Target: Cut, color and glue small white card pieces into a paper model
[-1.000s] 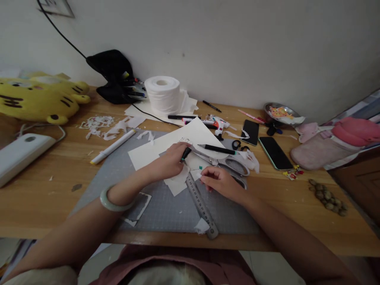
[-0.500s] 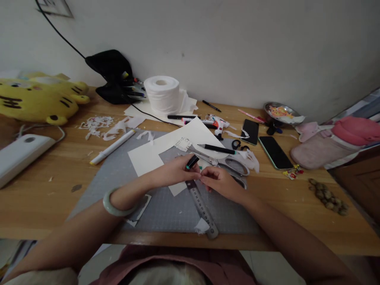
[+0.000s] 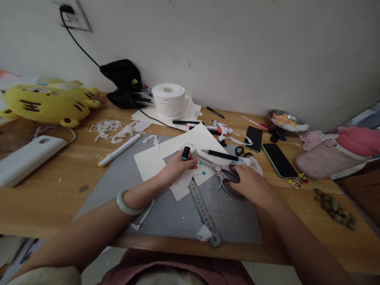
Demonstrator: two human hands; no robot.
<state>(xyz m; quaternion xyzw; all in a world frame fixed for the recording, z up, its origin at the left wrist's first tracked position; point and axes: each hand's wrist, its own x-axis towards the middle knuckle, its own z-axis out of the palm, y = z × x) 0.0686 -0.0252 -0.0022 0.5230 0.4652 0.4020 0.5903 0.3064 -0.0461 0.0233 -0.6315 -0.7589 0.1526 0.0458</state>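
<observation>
Pale wall (image 3: 225, 51) rises behind a wooden table (image 3: 71, 198) bearing a grey cutting mat (image 3: 237, 225). Left hand (image 3: 183, 163): fingers closed on a black marker (image 3: 186, 152) with a teal band; whether it is whole or only a cap cannot be told. Right hand (image 3: 247, 181): fingers touching the grey handles of the scissors (image 3: 220, 173), which lie over the mat; whether they are clamped cannot be told. Step in hand, as judged: handling the scissors. A secure hold would call for fingers seated in the loops, clear of the black pen (image 3: 222, 154) just beyond. Near the hands lie cut white paper (image 3: 151, 162) and a steel ruler (image 3: 203, 208). Rear: toilet roll (image 3: 168, 105), glue gun (image 3: 222, 132), metal bowl (image 3: 269, 117). Far left: yellow plush toy (image 3: 49, 105).
</observation>
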